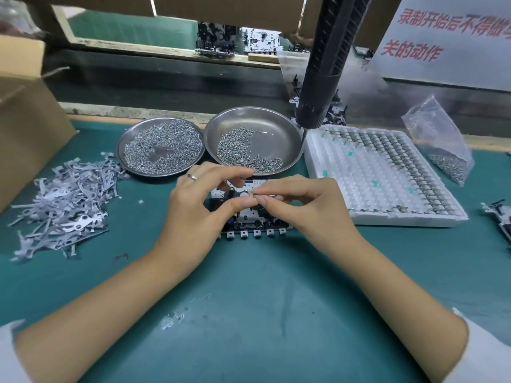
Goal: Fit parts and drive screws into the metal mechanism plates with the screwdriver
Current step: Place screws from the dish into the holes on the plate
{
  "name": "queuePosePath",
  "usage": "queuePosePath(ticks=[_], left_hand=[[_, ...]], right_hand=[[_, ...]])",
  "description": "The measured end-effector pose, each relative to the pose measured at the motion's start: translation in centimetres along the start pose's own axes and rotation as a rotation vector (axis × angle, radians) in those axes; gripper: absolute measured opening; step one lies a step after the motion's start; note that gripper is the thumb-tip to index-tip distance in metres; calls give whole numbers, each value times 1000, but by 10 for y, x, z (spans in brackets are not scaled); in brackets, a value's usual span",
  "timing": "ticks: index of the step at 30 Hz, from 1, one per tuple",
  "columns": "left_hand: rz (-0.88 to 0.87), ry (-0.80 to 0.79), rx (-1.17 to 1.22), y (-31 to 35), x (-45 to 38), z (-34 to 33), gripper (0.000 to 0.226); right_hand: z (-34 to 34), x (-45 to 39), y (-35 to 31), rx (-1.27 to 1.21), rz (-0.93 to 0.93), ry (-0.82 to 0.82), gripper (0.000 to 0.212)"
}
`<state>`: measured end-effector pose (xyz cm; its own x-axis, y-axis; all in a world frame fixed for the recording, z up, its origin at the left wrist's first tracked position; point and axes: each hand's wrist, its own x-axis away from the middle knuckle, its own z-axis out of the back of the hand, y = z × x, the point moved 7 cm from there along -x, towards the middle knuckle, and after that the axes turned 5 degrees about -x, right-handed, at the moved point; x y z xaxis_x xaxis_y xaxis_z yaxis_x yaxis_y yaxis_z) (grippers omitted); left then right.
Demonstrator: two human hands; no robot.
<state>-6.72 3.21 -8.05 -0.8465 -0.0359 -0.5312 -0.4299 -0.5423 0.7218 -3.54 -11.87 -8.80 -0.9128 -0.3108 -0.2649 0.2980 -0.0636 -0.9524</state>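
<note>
mechanism plate [250, 217] on mat, both hands pinching small part [253, 195] (screwdriver [323, 78] hanging)

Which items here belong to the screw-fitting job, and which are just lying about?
In use: mechanism plate; small part pinched between left hand and right hand; hanging screwdriver; two screw dishes; white parts tray; metal strip pile.

Lying about: cardboard box; plastic bag; printed sign.

White sign [453, 40]: 录制开始后不得做 (cut off), 关的动作

Green bench mat [249, 299], screw dishes [160, 146]
</note>
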Motion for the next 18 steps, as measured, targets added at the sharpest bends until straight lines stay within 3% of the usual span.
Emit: queuePosePath(ticks=[8,18], left_hand=[[84,6,103,-21,2,10,16],[146,25,128,-21,3,9,15]], right_hand=[[-13,4,-4,464,271,-88,13],[-27,11,-6,659,474,-148,8]])
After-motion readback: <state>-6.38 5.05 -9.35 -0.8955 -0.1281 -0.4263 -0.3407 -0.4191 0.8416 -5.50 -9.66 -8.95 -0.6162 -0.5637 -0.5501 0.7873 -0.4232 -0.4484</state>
